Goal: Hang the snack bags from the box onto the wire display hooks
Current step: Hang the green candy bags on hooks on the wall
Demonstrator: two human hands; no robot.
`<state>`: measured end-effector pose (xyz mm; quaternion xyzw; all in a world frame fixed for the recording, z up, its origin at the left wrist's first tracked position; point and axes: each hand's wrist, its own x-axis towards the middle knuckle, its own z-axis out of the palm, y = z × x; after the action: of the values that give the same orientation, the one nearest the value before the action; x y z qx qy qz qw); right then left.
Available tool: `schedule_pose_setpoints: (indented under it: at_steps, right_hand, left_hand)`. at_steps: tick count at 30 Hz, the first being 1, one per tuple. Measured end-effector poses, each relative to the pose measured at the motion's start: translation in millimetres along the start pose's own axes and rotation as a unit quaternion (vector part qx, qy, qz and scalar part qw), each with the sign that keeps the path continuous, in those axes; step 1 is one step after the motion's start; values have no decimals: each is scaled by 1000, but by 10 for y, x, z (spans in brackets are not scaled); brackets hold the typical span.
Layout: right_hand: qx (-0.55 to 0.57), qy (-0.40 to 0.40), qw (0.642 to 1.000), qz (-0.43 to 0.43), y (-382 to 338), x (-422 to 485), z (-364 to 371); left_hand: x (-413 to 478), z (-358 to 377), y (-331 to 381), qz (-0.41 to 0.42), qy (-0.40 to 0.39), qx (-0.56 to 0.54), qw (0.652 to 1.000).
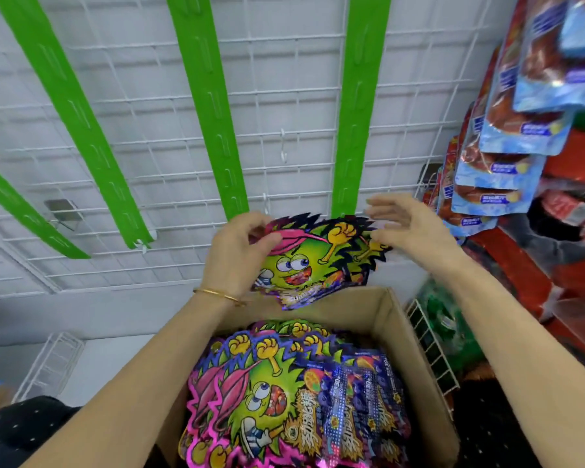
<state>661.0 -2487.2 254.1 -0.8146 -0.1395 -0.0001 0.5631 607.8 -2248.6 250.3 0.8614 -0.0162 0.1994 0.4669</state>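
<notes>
Partly hidden, snack bag (318, 261) pinched by left hand (237, 251) — right hand (409, 228) fingers (blurred) spread.

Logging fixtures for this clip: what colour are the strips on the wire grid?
Bright green strips on a white wire grid; clearest in the head view.

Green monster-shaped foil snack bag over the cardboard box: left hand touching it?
Touching. Head view: left hand pinches the green monster-shaped foil snack bag at its upper-left edge.

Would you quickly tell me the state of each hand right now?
Left hand: grips the snack bag by its upper left edge.
Right hand: open, fingers relaxed, beside the bag's upper right edge, gripping nothing.
</notes>
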Motion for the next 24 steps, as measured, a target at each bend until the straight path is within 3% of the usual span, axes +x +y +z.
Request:
schedule_pose_setpoints:
  at_steps: [2, 4, 9, 11, 16, 24]
  right_hand:
    - [-37, 17, 995, -93, -159, 17, 1]
    - [-119, 23, 982, -144, -222, 57, 82]
    - [-86, 112, 985, -104, -38, 208, 224]
    - [-65, 131, 986, -83, 79, 262, 184]
    - [-44, 124, 991, -34, 246, 383, 101]
    - [-69, 110, 991, -15, 237, 503, 111]
  left_hand:
    - [135, 79, 215, 125, 11, 108, 986]
    - [253, 210, 339, 193, -6, 160, 968]
    - [443, 547, 405, 251, -33, 181, 950]
    - [504, 640, 363, 222, -40, 143, 964]
    - [632, 776, 364, 55, 14, 1, 998]
    - [780, 865, 416, -32, -19, 1, 999]
